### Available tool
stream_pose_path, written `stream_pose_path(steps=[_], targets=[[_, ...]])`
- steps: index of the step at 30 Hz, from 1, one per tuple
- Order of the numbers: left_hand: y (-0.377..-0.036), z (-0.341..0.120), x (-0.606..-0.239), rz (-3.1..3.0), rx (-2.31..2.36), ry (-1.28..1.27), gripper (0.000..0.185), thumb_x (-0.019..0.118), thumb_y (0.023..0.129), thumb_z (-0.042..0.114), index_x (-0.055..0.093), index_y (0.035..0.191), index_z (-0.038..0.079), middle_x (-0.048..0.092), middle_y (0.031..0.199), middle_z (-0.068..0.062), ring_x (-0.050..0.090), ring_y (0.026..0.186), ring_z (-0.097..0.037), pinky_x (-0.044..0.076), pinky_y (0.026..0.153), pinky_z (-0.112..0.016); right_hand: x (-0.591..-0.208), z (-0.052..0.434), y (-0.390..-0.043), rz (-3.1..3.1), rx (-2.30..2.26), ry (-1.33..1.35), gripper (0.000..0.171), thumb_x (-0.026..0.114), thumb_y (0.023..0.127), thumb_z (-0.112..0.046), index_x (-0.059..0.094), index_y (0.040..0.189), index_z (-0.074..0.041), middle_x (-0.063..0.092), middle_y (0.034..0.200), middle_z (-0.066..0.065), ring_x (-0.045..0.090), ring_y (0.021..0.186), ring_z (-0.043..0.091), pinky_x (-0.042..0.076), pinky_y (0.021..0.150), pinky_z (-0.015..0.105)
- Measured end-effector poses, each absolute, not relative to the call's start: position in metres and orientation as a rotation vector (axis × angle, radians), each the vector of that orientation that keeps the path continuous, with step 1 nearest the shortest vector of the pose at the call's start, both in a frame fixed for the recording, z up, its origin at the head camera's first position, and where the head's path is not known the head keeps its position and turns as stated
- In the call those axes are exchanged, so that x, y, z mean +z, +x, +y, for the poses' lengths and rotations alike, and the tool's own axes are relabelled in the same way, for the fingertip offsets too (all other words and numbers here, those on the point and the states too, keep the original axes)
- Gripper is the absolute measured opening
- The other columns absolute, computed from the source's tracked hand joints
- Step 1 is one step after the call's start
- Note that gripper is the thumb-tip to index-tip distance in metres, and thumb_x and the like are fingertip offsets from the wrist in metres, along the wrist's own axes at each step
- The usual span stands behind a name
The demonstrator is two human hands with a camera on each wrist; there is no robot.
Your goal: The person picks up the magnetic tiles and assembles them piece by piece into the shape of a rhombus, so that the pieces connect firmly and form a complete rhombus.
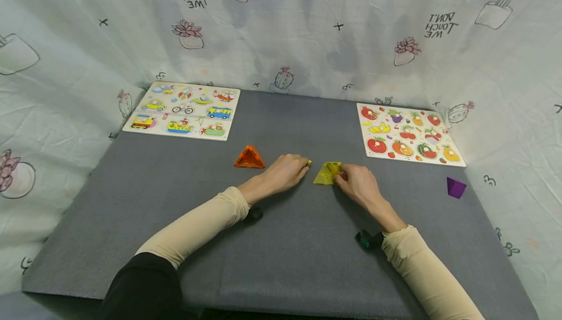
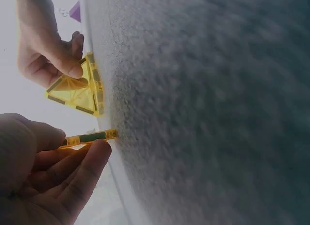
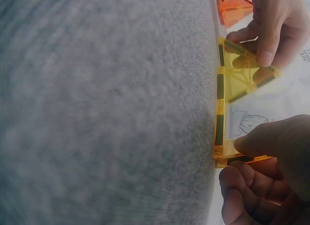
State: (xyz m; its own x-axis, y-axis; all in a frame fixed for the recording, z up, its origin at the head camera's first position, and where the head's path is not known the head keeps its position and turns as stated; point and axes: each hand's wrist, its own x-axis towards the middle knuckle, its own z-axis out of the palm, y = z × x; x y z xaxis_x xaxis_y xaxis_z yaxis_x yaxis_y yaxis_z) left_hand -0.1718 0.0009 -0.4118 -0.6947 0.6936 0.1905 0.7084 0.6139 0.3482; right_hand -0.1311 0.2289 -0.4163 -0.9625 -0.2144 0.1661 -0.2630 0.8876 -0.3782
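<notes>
- Holding a loose yellow tile (image 2: 89, 136) in L hand (image 1: 285, 171): thumb and fingers pinch it, one edge down on the grey mat (image 1: 281, 242), standing on edge.
- R hand (image 1: 357, 183) grips the part-built yellow pyramid (image 1: 327, 172), thumb pressed on a face; it sits mid-mat, just beside the R fingers.
- Key relation: loose tile lies just L of the pyramid, small gap, not touching per L wrist view; tile's long axis runs along the mat. L hand nearer the tile, R nearer the pyramid.
- Orange pyramid (image 1: 249, 157) just L of L hand; purple pyramid (image 1: 455, 187) well apart, far R.
- Trays: vehicle puzzle board (image 1: 183, 110) back L, fruit puzzle board (image 1: 408, 133) back R, both look full of pieces.
</notes>
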Motion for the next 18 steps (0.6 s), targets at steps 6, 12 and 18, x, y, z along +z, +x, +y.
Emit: stream_pose_path(steps=[6,12,18], targets=[[-0.176,0.007,-0.413,-2.802,-0.643,-1.214,0.017,0.053,0.101,0.014,0.067,0.094,0.007,0.066,0.081,-0.006,0.06,0.068,-0.017,0.049,0.062,-0.031,-0.417,0.227,-0.133,-2.939,0.607,0.37,0.025,0.064,0.085,-0.014,0.049,0.066,-0.01,0.039,0.058,-0.002,0.034,0.051,0.011,0.022,0.048,0.025],[-0.179,0.012,-0.413,-2.814,-0.654,-1.215,0.018,0.053,0.101,0.014,0.065,0.088,0.008,0.063,0.076,-0.006,0.055,0.063,-0.014,0.044,0.058,-0.028,-0.417,0.226,-0.134,-2.933,0.603,0.4,0.023,0.064,0.085,-0.014,0.051,0.066,-0.01,0.04,0.057,-0.002,0.034,0.05,0.01,0.023,0.048,0.025],[-0.182,0.016,-0.412,-2.829,-0.652,-1.199,0.019,0.053,0.101,0.014,0.065,0.088,0.008,0.063,0.075,-0.005,0.054,0.061,-0.014,0.042,0.057,-0.027,-0.418,0.225,-0.134,-2.929,0.598,0.404,0.023,0.065,0.085,-0.014,0.052,0.066,-0.01,0.042,0.057,-0.002,0.034,0.05,0.01,0.024,0.048,0.025]])
